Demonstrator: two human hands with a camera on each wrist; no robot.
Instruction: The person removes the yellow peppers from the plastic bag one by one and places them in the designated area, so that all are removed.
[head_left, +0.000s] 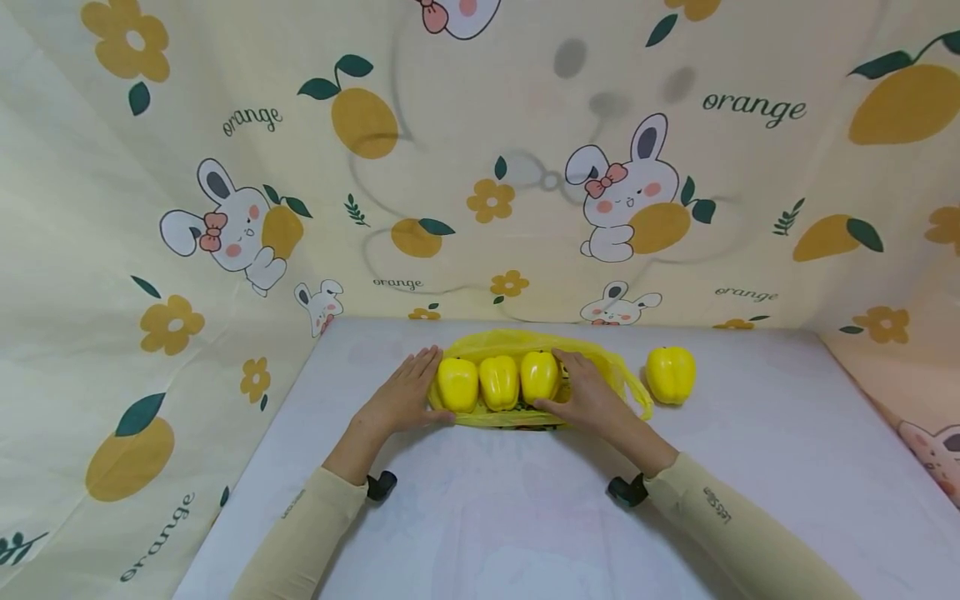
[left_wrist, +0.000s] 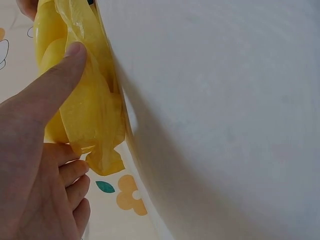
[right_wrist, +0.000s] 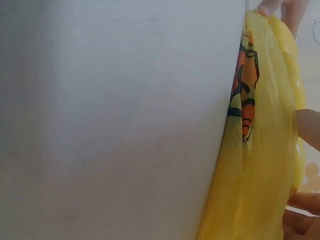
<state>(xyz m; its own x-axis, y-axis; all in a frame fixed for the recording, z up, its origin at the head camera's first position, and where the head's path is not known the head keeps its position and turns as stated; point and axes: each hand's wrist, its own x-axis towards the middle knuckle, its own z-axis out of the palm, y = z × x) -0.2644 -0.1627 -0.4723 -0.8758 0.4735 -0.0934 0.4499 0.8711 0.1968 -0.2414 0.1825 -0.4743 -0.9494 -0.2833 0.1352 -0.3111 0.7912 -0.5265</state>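
Three yellow bell peppers, the left one [head_left: 457,385], the middle one [head_left: 499,382] and the right one [head_left: 539,377], lie in a row on a thin yellow plastic bag [head_left: 495,421]. My left hand [head_left: 405,393] rests against the row's left end with its fingers straight; in the left wrist view its thumb [left_wrist: 67,70] lies across the bag. With thumb and fingers on opposite sides, my right hand [head_left: 588,396] holds the right pepper. The right wrist view shows the bag's side with an orange and black print [right_wrist: 246,95]. The bag hides the peppers' undersides.
Another yellow bell pepper [head_left: 671,375] stands on the white table [head_left: 510,517], right of the bag. A cloth printed with rabbits and oranges [head_left: 465,183] hangs behind the table and along its sides. The bag's loose handle [head_left: 637,392] trails toward the separate pepper.
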